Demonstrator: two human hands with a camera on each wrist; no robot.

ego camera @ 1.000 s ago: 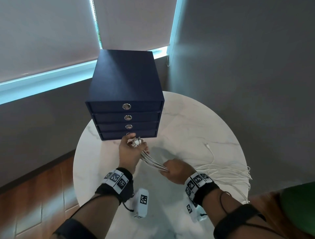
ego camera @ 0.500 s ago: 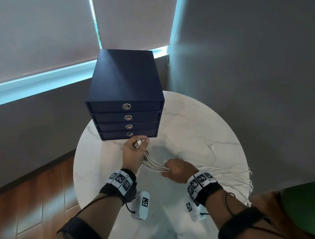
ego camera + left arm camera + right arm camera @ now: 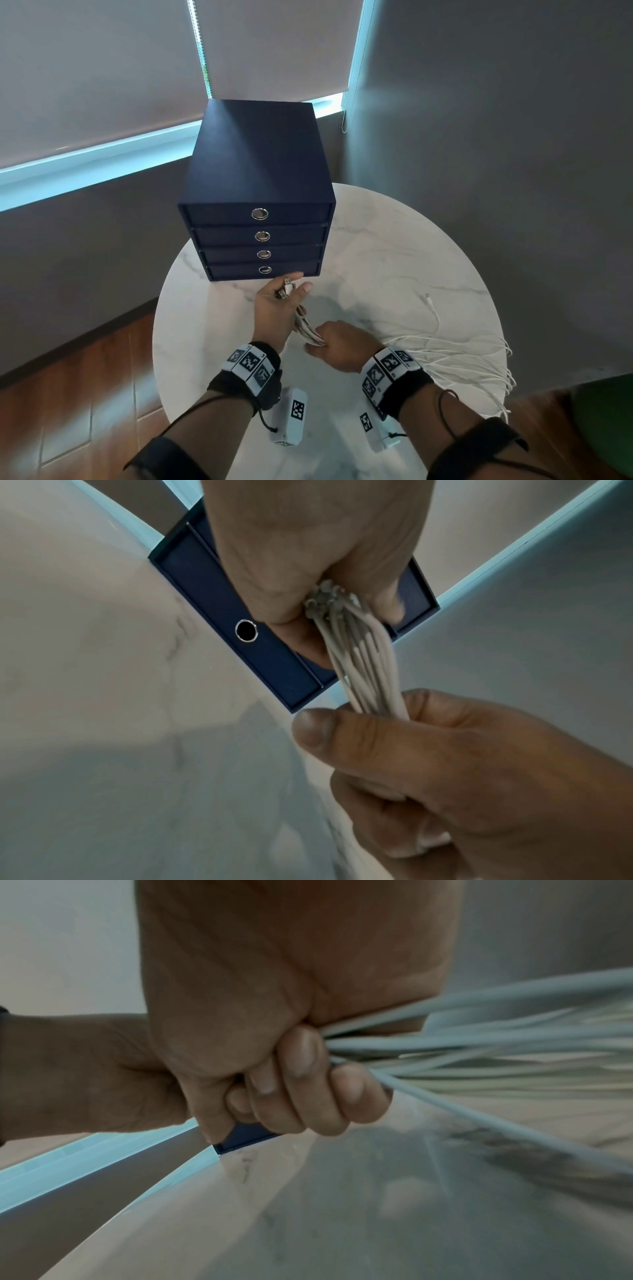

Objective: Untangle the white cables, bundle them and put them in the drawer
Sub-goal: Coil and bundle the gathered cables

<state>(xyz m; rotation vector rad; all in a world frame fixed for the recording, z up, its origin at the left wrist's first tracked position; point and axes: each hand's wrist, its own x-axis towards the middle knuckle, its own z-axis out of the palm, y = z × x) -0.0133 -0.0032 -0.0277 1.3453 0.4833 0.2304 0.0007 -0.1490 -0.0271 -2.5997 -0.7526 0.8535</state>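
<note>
Hands at work over a round marble table: the left hand curls its fingers around the plug ends of a bunch of white cables, metal connectors poking out above the thumb, just in front of the lowest drawer. The right hand, close beside it on the near right, closes its fingers and thumb around the same bunch a little farther along; the wrist views show both grips wrapped tight on the strands. From the right hand the cables fan out to the right across the table and loop over its right edge, one loose end lying apart toward the far side. A dark blue drawer unit with four closed drawers and round metal pulls stands at the far left of the table, against drawn grey blinds.
</note>
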